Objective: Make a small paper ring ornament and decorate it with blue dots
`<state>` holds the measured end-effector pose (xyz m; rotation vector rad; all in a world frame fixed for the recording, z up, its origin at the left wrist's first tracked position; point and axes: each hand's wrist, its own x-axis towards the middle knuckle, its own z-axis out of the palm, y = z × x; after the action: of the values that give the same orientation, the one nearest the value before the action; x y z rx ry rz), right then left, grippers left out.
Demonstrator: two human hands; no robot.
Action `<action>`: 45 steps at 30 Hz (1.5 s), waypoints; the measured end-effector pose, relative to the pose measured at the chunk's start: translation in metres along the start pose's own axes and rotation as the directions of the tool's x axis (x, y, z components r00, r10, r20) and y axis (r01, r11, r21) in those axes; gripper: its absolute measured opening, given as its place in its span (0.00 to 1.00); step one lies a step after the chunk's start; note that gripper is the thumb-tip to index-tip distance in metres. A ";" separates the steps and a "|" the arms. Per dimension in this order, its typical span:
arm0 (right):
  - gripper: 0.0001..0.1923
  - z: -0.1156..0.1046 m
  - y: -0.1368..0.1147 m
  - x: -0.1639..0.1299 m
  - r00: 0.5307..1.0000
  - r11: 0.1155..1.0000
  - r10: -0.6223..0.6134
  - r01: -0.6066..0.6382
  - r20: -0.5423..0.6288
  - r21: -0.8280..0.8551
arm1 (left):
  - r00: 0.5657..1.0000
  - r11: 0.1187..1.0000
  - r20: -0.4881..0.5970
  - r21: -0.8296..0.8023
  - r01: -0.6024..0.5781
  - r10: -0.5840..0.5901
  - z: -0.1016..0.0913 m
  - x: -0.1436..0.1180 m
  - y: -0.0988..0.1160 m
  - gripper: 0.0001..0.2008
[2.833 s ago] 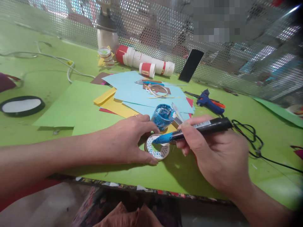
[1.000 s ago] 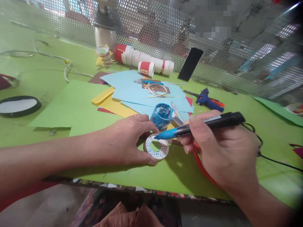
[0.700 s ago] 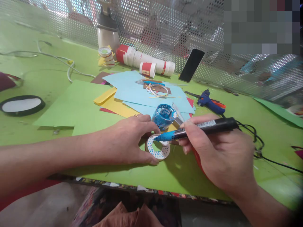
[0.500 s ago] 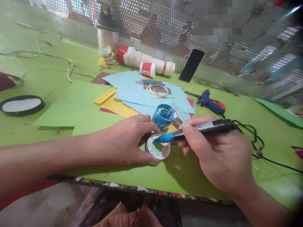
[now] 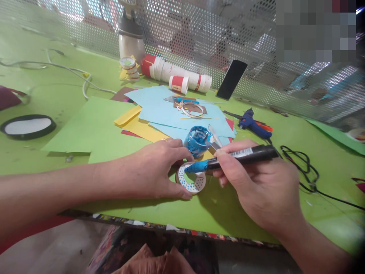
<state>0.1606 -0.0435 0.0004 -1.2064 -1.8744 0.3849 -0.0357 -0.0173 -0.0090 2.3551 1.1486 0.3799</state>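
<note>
A small white ring (image 5: 191,186), split into sections by dark lines and speckled with blue and dark dots, lies near the table's front edge. Thumb and fingers of my left hand (image 5: 151,169) close round its left side. In my right hand (image 5: 259,186) is a black marker pen (image 5: 242,156), slanted down to the left. Its blue, paint-covered tip meets the ring's upper left part, though whether it touches is hard to tell. Just behind the ring stands an open glass jar of blue paint (image 5: 196,144), smeared with blue.
Light blue paper (image 5: 159,110), yellow paper (image 5: 142,127) and green sheets lie behind my hands. Paper cups (image 5: 179,84), a spray bottle (image 5: 131,43) and a phone (image 5: 231,80) stand along a perforated metal screen. A blue glue gun (image 5: 253,123) and black cable are at the right.
The view has shifted very slightly. The marker's back end and my right hand have moved a little left, while the tip stays over the same part of the ring.
</note>
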 end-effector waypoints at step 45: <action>0.07 -0.003 0.007 0.000 0.966 0.897 0.159 -0.056 -0.202 0.438 | 1.000 0.996 -0.007 -0.084 0.014 -0.014 0.003 -0.001 -0.003 0.20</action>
<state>0.1670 -0.0410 -0.0028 -1.0045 -1.4255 0.6518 -0.0368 -0.0175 -0.0131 2.2737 1.1298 0.4247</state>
